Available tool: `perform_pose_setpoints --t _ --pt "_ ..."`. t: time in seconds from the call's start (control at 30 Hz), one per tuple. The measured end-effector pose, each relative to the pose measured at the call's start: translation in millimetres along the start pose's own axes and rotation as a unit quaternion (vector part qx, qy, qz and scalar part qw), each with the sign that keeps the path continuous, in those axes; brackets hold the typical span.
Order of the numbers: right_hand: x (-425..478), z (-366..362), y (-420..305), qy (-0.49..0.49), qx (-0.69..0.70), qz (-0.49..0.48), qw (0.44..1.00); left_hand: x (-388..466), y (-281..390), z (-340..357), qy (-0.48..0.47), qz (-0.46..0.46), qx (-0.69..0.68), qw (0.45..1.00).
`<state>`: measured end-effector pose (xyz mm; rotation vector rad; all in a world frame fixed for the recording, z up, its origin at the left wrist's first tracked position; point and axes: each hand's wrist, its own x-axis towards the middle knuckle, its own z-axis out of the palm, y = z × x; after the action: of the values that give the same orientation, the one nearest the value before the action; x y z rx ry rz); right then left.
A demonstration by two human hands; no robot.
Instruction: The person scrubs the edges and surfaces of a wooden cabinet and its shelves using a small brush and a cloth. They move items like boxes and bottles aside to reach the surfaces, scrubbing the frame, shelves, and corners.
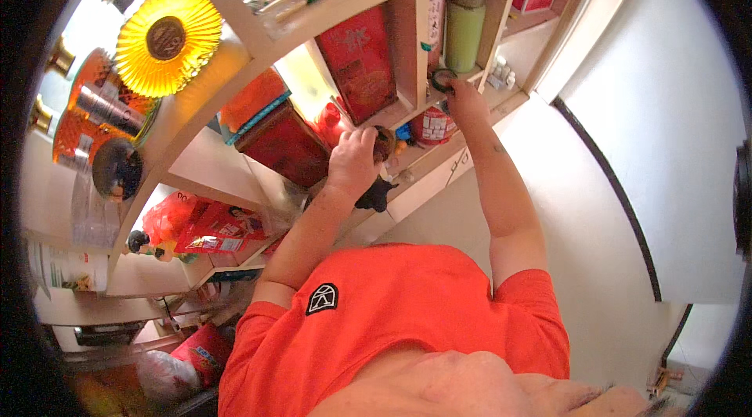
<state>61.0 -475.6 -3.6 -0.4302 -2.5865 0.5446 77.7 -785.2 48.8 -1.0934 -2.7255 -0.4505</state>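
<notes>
My left hand [353, 160] grips a brown, round object [384, 144], which may be a roll of tape; my fingers cover part of it. At a shelf edge, my right hand [468, 101] has its fingers on a dark, ring-like object [443, 80], too blurred to name. Just below that hand stands a red tub [433, 125] with white writing. A small blue item [403, 133] lies beside the tub. Beneath my left hand is a black object [377, 195] of unclear kind. A red box [358, 61] stands in the compartment beyond both hands.
A light-coloured shelf unit [188, 88] curves along the left. It holds a yellow fluted ornament [169, 40], a green cylindrical container [465, 35], a dark red box [285, 144] and red packets [223, 226]. To the right is a large white panel [652, 123] with a dark edge strip.
</notes>
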Motion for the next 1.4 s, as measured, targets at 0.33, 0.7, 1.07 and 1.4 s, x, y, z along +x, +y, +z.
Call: perform_pose_setpoints --t 0.33,0.7,1.07,1.4 --pt "-5.8 -112.6 -30.4 0.112 0.064 -0.001 0.992 -1.9 3.0 -2.2 0.011 -0.004 -0.013 1.0" --pt "6.0 -249.6 -145.8 0.13 0.231 -0.138 0.954 -5.6 0.3 -1.8 0.03 0.001 -0.006 1.0" --pt "-26.4 -254.9 -206.2 -0.012 0.264 -0.213 0.941 -6.0 0.4 5.5 0.032 -0.01 0.036 0.999" --pt "-48.7 -239.2 -365.9 -0.115 0.213 -0.446 0.861 -2.9 -9.9 28.9 0.074 0.016 -0.015 0.997"
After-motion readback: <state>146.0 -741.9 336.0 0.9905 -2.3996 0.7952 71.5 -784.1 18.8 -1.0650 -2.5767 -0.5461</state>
